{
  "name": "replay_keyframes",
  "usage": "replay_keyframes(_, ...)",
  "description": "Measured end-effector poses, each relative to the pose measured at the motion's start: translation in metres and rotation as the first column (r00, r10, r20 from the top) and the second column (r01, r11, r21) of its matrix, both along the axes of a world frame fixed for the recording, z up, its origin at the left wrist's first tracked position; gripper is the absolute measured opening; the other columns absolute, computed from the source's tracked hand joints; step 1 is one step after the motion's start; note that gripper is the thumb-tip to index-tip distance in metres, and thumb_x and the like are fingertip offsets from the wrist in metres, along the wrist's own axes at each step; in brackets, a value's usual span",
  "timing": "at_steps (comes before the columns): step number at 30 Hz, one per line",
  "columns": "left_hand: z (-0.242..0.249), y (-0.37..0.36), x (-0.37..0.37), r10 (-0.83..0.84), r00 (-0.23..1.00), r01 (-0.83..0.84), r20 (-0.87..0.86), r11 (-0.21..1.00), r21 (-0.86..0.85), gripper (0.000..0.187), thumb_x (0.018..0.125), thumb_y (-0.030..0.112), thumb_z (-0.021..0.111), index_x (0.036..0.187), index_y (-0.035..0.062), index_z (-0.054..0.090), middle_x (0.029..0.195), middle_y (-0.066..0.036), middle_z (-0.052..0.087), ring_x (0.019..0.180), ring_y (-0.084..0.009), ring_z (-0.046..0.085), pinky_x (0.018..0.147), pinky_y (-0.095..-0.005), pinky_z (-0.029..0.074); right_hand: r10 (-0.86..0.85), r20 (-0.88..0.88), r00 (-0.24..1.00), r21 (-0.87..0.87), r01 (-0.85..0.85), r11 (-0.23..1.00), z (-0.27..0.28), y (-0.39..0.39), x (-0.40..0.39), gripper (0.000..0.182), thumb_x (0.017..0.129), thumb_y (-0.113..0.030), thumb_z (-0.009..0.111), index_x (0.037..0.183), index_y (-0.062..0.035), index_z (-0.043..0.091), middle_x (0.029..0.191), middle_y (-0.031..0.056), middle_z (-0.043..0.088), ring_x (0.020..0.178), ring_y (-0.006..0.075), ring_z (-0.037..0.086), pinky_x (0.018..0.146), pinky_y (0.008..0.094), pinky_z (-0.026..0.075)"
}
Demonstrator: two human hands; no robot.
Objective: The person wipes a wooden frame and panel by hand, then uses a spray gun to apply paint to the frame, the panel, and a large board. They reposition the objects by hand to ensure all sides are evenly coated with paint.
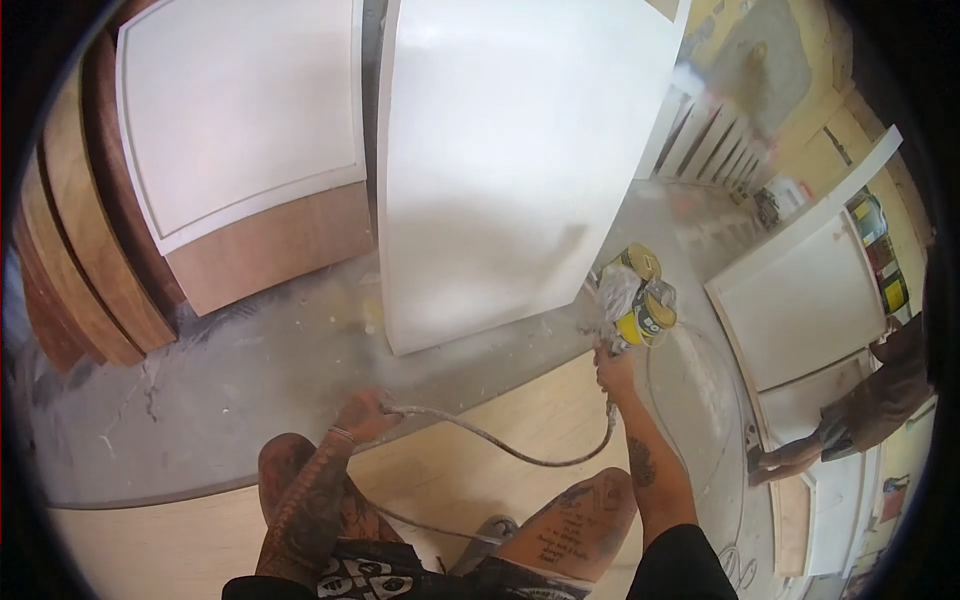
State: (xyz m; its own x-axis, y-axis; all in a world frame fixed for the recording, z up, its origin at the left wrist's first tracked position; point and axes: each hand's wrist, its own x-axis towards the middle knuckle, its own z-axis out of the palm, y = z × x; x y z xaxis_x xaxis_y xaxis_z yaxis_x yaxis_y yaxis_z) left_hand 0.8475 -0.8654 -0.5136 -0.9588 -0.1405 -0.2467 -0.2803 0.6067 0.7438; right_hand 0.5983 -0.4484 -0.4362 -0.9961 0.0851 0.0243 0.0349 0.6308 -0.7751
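Right hand [614, 372] fingers clamp the likely weighty grey metal spray gun [604, 334] by its handle, left hand [364, 415] fingers the bendy grey hose [509, 447]

From my end, the tall panel [520, 150] looked smooth and white-coated, faintly glossy. The curved pieces [95, 250] by the floor's left edge were matt brown wood. I saw a dull, grimy hose [500, 447], crumpled clear plastic [620, 290], and the dusty grey floor [270, 395].
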Motion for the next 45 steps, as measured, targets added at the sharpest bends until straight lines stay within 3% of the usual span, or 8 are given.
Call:
replay_keyframes(7, 0.025, 0.024, 0.000, -0.082, 0.995, 0.080, 0.060, 0.996, 0.039, 0.042, 0.081, 0.037, 0.071, 0.105, 0.0033, 0.068, 0.095, -0.019, 0.069, 0.088, -0.0283, 0.068, 0.081, -0.0396, 0.052, -0.014, 0.135, 0.991, 0.289, -0.026, 0.957, 0.040, 0.000, -0.039, 0.054, 0.090, -0.049, 0.063, 0.061, -0.0036, 0.059, 0.050, 0.0071, 0.053, 0.038, 0.0191, 0.051, 0.039, 0.0342, 0.042)
replay_keyframes(9, 0.027, 0.026, -0.003, -0.085, 0.995, 0.082, 0.058, 0.996, 0.042, 0.041, 0.082, 0.037, 0.069, 0.106, 0.0039, 0.068, 0.092, -0.018, 0.069, 0.086, -0.0276, 0.067, 0.079, -0.0394, 0.052, 0.072, -0.104, 0.992, 0.277, -0.041, 0.960, 0.105, -0.015, -0.051, 0.046, 0.089, -0.040, 0.065, 0.071, 0.0021, 0.063, 0.057, 0.0117, 0.059, 0.048, 0.0221, 0.058, 0.048, 0.0361, 0.046)
replay_keyframes(16, 0.037, 0.028, -0.015, 0.003, 1.000, -0.003, -0.028, 1.000, 0.001, 0.039, 0.085, 0.040, 0.067, 0.092, 0.0019, 0.066, 0.074, -0.015, 0.064, 0.064, -0.0227, 0.058, 0.065, -0.0374, 0.047, -0.009, -0.480, 0.877, -0.048, -0.016, 0.999, 0.322, -0.069, -0.089, 0.043, 0.091, -0.044, 0.067, 0.079, -0.0025, 0.069, 0.058, 0.0034, 0.055, 0.048, 0.0119, 0.051, 0.045, 0.0300, 0.040)
replay_keyframes(23, 0.030, 0.031, -0.013, 0.132, 0.982, -0.118, -0.135, 0.987, 0.106, 0.038, 0.086, 0.040, 0.068, 0.085, 0.0016, 0.063, 0.071, -0.015, 0.061, 0.063, -0.0222, 0.055, 0.063, -0.0379, 0.046, 0.033, -0.692, 0.721, -0.352, -0.377, 0.857, 0.429, -0.100, -0.116, 0.039, 0.094, -0.039, 0.064, 0.097, -0.0001, 0.069, 0.065, 0.0029, 0.055, 0.046, 0.0120, 0.048, 0.043, 0.0303, 0.039)
replay_keyframes(34, 0.026, 0.013, -0.002, 0.222, 0.975, -0.222, -0.010, 0.975, -0.027, 0.037, 0.086, 0.038, 0.065, 0.086, 0.0004, 0.065, 0.074, -0.021, 0.062, 0.065, -0.0291, 0.059, 0.067, -0.0411, 0.047, 0.078, -0.480, 0.874, -0.047, -0.115, 0.992, 0.199, -0.027, -0.079, 0.037, 0.092, -0.038, 0.067, 0.082, -0.0025, 0.064, 0.064, 0.0024, 0.059, 0.053, 0.0117, 0.054, 0.049, 0.0293, 0.041)
replay_keyframes(36, 0.023, 0.013, 0.001, 0.190, 0.981, -0.192, -0.026, 0.978, -0.084, 0.037, 0.086, 0.037, 0.065, 0.086, 0.0002, 0.066, 0.073, -0.022, 0.062, 0.065, -0.0300, 0.061, 0.066, -0.0417, 0.048, 0.027, -0.155, 0.988, 0.112, -0.009, 0.994, 0.136, 0.002, -0.084, 0.039, 0.090, -0.038, 0.069, 0.086, 0.0011, 0.065, 0.068, 0.0058, 0.062, 0.059, 0.0131, 0.058, 0.053, 0.0313, 0.044)
replay_keyframes(38, 0.018, 0.014, 0.001, 0.117, 0.993, -0.116, 0.010, 0.988, -0.103, 0.040, 0.085, 0.039, 0.066, 0.085, -0.0003, 0.067, 0.074, -0.022, 0.063, 0.067, -0.0334, 0.064, 0.067, -0.0427, 0.049, 0.113, -0.366, 0.924, 0.121, -0.073, 0.990, 0.061, 0.022, -0.085, 0.038, 0.089, -0.036, 0.069, 0.087, 0.0024, 0.065, 0.068, 0.0090, 0.064, 0.062, 0.0148, 0.061, 0.057, 0.0343, 0.046)
replay_keyframes(45, 0.016, 0.026, 0.000, -0.015, 0.995, 0.026, 0.098, 0.994, -0.110, 0.042, 0.083, 0.042, 0.068, 0.082, -0.0001, 0.068, 0.075, -0.023, 0.064, 0.069, -0.0349, 0.064, 0.066, -0.0432, 0.049, 0.123, 0.103, 0.987, 0.103, -0.134, 0.986, 0.007, 0.028, -0.038, 0.044, 0.087, -0.043, 0.068, 0.068, -0.0053, 0.056, 0.057, 0.0038, 0.054, 0.040, 0.0147, 0.048, 0.036, 0.0336, 0.039)
